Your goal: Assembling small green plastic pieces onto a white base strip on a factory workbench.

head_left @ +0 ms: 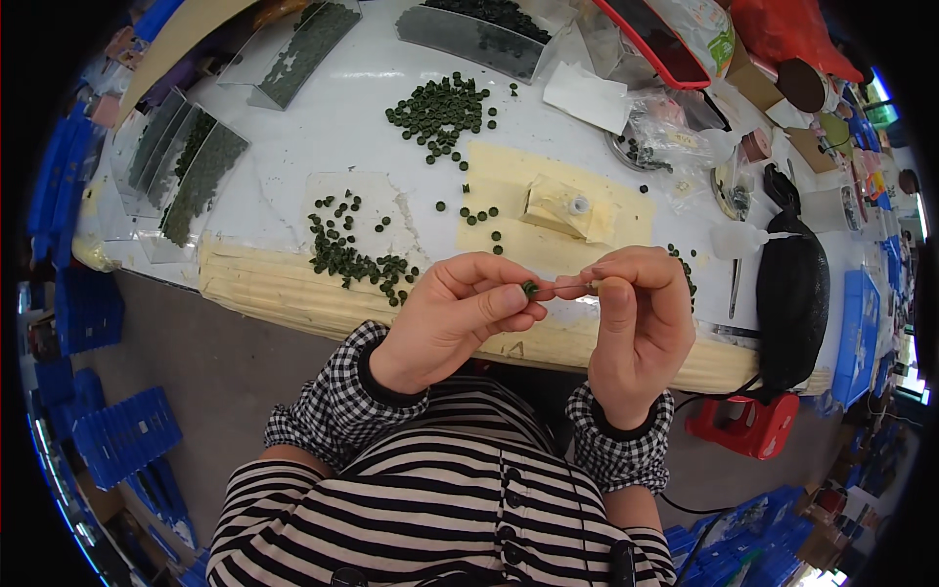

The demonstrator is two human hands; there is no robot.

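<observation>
Between the thumb and fingers of my left hand (469,311) is a small dark green round piece (530,289). My right hand (641,323) pinches the tan end of a thin needle-like tool (567,287), whose far tip meets the green piece. Both hands are held above the table's padded front edge. Left of my left hand lies a loose cluster of small green pieces (357,264). A larger pile of round green pieces (440,112) lies farther back, and a few strays sit between the two groups.
A yellowish taped block (567,207) stands on a tan sheet (489,161) beyond my hands. Clear trays of green pieces (205,176) stand at the left and back. Tweezers (735,289) and a black bag-like bundle (790,293) are at the right. A red stool (748,428) is below.
</observation>
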